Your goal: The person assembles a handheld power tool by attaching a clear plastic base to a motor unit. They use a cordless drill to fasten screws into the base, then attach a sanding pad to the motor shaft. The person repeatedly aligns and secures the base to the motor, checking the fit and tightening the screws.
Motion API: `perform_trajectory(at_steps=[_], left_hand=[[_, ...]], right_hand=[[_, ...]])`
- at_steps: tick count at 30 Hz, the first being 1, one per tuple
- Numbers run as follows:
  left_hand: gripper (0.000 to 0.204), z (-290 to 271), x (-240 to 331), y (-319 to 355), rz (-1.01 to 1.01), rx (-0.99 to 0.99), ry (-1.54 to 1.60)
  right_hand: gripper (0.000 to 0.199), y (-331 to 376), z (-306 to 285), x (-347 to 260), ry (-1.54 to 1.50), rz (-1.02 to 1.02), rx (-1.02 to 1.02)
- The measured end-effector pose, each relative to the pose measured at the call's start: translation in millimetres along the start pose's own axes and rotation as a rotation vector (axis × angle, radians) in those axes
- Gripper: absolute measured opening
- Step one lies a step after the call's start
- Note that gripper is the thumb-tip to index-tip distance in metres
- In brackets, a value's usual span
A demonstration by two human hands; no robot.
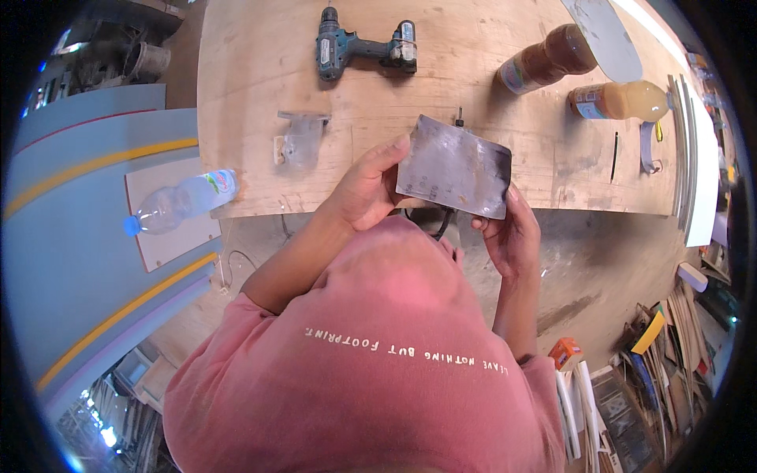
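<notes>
A stiff grey rectangular sheet (454, 167), which looks like a piece of sandpaper, is held up in front of my chest by the near edge of the table. Its face is stained and slightly curled, with faint print along the lower edge. My left hand (369, 183) grips its left side, thumb on the upper left corner. At the lower right corner, my right hand (512, 235) pinches the edge, fingers partly behind it. A small dark-tipped tool part (460, 118) shows just beyond the sheet; the rest is hidden.
On the wooden table (252, 87) lie a cordless drill (355, 51), a clear plastic piece (302, 142), a brown bottle (548, 59), an amber bottle (623, 102) and a thin black stick (615, 156). Left, a clear bottle (180, 203) lies over a blue panel (79, 205). Wood offcuts (686, 339) lie right.
</notes>
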State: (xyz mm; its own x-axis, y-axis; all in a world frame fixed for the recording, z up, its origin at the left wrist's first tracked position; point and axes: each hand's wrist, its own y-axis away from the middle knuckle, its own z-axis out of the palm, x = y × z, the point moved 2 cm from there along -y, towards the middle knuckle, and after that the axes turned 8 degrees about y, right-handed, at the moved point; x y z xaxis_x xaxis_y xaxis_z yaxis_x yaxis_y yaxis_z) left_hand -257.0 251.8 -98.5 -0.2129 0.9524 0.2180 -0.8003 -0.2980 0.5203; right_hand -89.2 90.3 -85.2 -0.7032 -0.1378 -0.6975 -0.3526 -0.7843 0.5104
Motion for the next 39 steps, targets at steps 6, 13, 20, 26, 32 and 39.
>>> perform_trajectory(at_steps=[6, 13, 20, 26, 32, 39], left_hand=[[0.046, 1, 10, -3, 0.009, 0.004, -0.08], [0.045, -2, 6, -11, 0.008, -0.011, -0.073], [0.044, 10, 8, -10, 0.01, -0.039, -0.098], [0.043, 1, 5, -11, -0.031, -0.053, -0.078], [0.044, 3, -7, -10, 0.057, 0.02, -0.142], [0.045, -15, -18, -8, 0.146, 0.285, -0.562]], right_hand=[[0.039, -11, -10, 3, -0.001, 0.002, 0.009], [0.037, -12, -14, 3, -0.07, -0.035, -0.024], [0.039, -9, -17, 1, -0.071, -0.061, -0.021], [0.041, -5, -17, 1, -0.066, -0.064, -0.029], [0.04, -3, -30, 10, -0.053, -0.029, -0.025], [0.041, -8, -50, 27, 0.256, 0.074, 0.011]])
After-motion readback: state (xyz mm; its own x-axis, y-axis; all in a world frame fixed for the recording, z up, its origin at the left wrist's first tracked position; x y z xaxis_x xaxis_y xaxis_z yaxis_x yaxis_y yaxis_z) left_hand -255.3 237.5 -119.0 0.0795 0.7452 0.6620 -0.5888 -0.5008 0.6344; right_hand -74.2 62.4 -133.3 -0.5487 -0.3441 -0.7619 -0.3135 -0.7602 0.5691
